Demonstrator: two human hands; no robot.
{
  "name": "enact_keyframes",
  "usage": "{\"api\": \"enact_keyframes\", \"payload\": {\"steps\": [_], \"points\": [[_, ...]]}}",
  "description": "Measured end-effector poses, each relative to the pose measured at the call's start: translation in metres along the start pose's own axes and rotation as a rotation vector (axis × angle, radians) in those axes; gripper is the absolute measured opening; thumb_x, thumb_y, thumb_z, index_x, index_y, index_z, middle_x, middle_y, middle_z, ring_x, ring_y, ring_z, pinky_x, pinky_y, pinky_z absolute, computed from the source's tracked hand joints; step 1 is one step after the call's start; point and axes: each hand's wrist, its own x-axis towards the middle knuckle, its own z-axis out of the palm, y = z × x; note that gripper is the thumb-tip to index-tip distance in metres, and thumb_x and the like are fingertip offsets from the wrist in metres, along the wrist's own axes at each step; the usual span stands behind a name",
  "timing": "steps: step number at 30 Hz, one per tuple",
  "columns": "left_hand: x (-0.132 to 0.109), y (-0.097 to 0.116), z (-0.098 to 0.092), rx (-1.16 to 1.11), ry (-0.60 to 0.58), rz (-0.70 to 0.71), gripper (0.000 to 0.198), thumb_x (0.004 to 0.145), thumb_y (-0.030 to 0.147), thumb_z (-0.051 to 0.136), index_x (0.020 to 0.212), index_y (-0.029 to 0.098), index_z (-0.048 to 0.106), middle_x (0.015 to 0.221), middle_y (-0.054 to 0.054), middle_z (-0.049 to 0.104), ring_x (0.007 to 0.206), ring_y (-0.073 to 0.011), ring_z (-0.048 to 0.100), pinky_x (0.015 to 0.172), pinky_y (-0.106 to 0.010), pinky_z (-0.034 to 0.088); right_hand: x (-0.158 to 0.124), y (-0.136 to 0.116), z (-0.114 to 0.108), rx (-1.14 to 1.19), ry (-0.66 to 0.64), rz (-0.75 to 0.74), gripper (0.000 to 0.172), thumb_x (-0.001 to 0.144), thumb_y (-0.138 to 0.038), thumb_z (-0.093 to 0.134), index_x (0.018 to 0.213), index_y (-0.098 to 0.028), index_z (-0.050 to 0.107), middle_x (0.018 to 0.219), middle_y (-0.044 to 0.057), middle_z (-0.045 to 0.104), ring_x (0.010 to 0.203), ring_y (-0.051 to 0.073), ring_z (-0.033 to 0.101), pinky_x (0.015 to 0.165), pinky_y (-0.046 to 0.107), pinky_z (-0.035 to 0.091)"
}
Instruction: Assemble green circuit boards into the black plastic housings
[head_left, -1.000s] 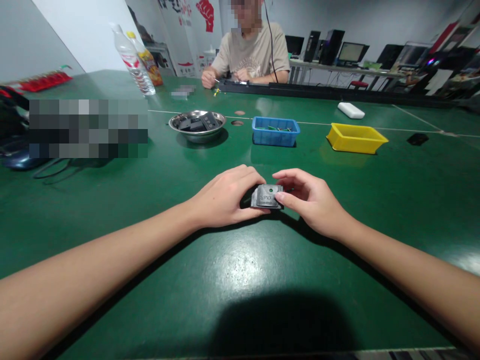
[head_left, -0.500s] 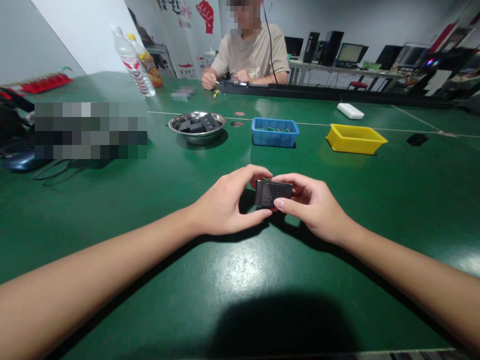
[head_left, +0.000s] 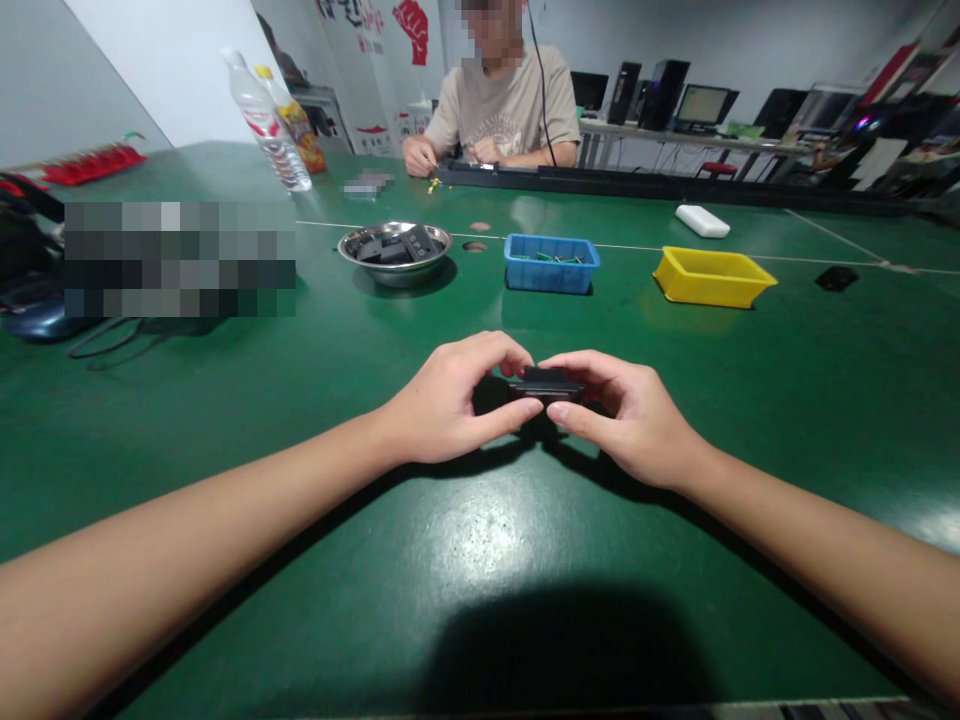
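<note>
Holding a small black box between them, the left hand and the right hand are both clamped on it, fingertips at its far side and thumbs along its near side. The two thumb tips are near each other but apart. The box is above the near part of the green table, its narrow edge toward the viewer, so its broad face is hidden and I cannot tell whether its parts are fully joined.

As for progress, this one piece seems to be mid-handling: it is gripped, and nothing shows it set down as finished. More dark pieces lie in the metal bowl beyond the left hand, and small green parts sit in the blue bin, so several pieces probably have yet to be handled. The yellow bin stands to the right of the blue one; no finished piece shows above its rim. A flat black piece lies farther right, well apart from the hands, its part in the work unclear.
</note>
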Motion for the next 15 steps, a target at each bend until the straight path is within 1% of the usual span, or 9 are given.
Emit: {"api": "enact_keyframes", "payload": {"steps": [5, 10, 15], "points": [[-0.0007, 0.0006, -0.0011, 0.029, -0.025, 0.052, 0.023, 0.09, 0.036, 0.063, 0.097, 0.014, 0.06, 0.09, -0.005, 0.066, 0.082, -0.0165, 0.062, 0.077, -0.027, 0.047, -0.0006, -0.0032, -0.0002, -0.021, -0.024, -0.034, 0.034, 0.087, -0.034, 0.072, 0.117, -0.018, 0.066, 0.107, 0.008, 0.075, 0.092, 0.021, 0.072, 0.078, 0.033, 0.057], [-0.0008, -0.0008, -0.0016, 0.054, -0.059, 0.108, 0.025, 0.091, 0.039, 0.061, 0.097, 0.014, 0.061, 0.091, -0.007, 0.067, 0.083, -0.018, 0.061, 0.076, -0.029, 0.047, -0.0013, -0.0066, -0.0011, -0.063, -0.065, -0.07, 0.031, 0.087, -0.033, 0.073, 0.113, -0.017, 0.066, 0.104, 0.007, 0.075, 0.09, 0.02, 0.072, 0.076, 0.031, 0.057], [-0.0006, -0.0018, -0.0009, 0.067, -0.043, 0.17, 0.022, 0.092, 0.037, 0.06, 0.096, 0.015, 0.061, 0.089, -0.007, 0.068, 0.082, -0.0187, 0.06, 0.076, -0.031, 0.048, -0.0011, -0.0075, -0.0035, -0.145, -0.04, -0.135, 0.031, 0.085, -0.035, 0.075, 0.11, -0.017, 0.069, 0.1, 0.005, 0.075, 0.086, 0.017, 0.07, 0.076, 0.028, 0.054]]}}
